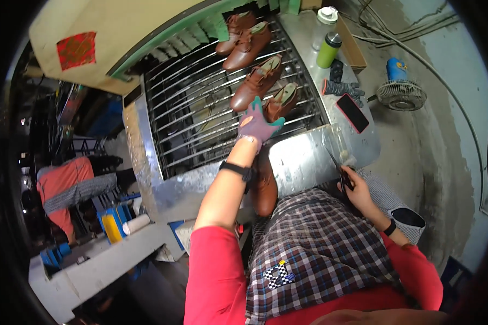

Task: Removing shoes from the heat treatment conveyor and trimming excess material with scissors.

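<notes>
My left hand (252,124), in a purple glove with teal fingertips, reaches over the barred conveyor (190,120) with its fingers apart. Its fingertips are at the near side of two brown leather shoes (249,92) (275,111); whether they touch is unclear. Beneath my left forearm another brown shoe (264,189) rests at the conveyor's near metal edge, partly hidden by the arm. Farther back stand two more brown shoes (234,35) (248,49). My bare right hand (359,192) is closed around dark-handled scissors (339,168), blades pointing up and left over the metal plate.
On the metal ledge at right are a green bottle (328,51), a clear white-lidded bottle (324,27), grey gloves (341,89) and a phone (353,112). A fan (401,93) stands beyond. At left a person in a coral top (65,187) bends near machinery.
</notes>
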Demonstrator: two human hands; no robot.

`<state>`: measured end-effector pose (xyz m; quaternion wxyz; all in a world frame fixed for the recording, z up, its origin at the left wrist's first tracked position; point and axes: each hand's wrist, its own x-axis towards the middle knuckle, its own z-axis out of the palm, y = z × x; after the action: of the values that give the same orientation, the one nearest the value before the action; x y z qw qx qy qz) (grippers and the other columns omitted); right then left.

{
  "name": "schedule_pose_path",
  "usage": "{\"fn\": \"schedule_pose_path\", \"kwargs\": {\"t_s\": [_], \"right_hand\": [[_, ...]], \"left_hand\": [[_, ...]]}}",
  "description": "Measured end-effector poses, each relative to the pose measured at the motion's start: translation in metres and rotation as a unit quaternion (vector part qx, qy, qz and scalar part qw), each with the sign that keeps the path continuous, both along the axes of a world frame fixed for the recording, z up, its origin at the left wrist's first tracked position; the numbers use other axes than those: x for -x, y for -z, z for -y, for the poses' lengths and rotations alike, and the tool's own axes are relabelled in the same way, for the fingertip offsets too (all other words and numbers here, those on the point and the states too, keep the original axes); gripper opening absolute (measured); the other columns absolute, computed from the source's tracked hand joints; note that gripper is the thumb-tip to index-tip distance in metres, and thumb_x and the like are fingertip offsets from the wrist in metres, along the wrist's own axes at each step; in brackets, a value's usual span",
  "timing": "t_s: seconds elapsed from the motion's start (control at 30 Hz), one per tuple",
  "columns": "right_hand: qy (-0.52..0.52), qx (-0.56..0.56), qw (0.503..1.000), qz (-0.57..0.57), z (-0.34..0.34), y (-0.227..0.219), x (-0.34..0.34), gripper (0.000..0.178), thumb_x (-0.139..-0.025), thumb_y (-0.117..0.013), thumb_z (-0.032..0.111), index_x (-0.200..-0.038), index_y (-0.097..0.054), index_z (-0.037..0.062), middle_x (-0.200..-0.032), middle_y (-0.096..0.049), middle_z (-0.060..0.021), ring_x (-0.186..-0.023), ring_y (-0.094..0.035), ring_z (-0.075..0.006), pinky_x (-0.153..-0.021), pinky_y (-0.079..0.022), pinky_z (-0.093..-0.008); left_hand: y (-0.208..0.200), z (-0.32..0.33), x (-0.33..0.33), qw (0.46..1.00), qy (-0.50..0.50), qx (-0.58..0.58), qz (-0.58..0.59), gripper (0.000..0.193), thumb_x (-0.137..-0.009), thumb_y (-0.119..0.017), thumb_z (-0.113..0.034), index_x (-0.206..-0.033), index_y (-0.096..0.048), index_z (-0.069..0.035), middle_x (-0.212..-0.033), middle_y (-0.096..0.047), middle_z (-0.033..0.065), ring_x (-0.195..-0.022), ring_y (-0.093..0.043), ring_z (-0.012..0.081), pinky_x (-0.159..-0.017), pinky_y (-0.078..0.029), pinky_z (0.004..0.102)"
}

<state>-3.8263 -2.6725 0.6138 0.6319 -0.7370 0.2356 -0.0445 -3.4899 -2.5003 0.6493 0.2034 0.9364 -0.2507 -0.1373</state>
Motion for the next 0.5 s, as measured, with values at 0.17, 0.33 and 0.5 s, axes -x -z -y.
{"fn": "schedule_pose_path", "kwargs": {"t_s": [0.17, 0.33, 0.5], "right_hand": [[0.041, 0.039, 0.997, -0.052, 0.009, -0.011, -0.008, 0.054, -0.084, -0.072, 0.008, -0.133, -0.050, 0.0021, -0.108, -0.065, -0.0096, -0.088, -0.059, -0.0114, -0.081, -0.047, -0.0252], [0.090, 0.033, 0.994, -0.048, 0.011, -0.007, -0.008, 0.052, -0.085, -0.071, 0.007, -0.132, -0.051, 0.0023, -0.107, -0.065, -0.0075, -0.086, -0.058, -0.0107, -0.080, -0.047, -0.0256], [0.015, 0.017, 0.999, -0.041, 0.020, -0.020, -0.029, 0.051, -0.086, -0.069, 0.003, -0.133, -0.049, -0.0006, -0.105, -0.063, -0.0070, -0.087, -0.058, -0.0101, -0.078, -0.047, -0.0241]], "left_hand": [[0.054, 0.062, -0.046, 0.981, -0.030, -0.162, -0.102, 0.102, -0.066, -0.077, -0.052, -0.144, -0.032, -0.003, -0.140, -0.044, 0.0189, -0.123, -0.052, 0.0339, -0.100, -0.045, 0.0403], [0.041, 0.053, -0.058, 0.995, -0.023, -0.022, -0.099, 0.075, -0.067, -0.078, -0.047, -0.125, -0.054, -0.008, -0.112, -0.066, 0.0176, -0.107, -0.062, 0.0329, -0.092, -0.048, 0.0396], [-0.020, 0.026, -0.059, 0.976, -0.010, 0.207, -0.074, 0.072, -0.068, -0.087, -0.026, -0.125, -0.052, 0.001, -0.110, -0.067, 0.0124, -0.095, -0.064, 0.0176, -0.084, -0.050, 0.0302]]}}
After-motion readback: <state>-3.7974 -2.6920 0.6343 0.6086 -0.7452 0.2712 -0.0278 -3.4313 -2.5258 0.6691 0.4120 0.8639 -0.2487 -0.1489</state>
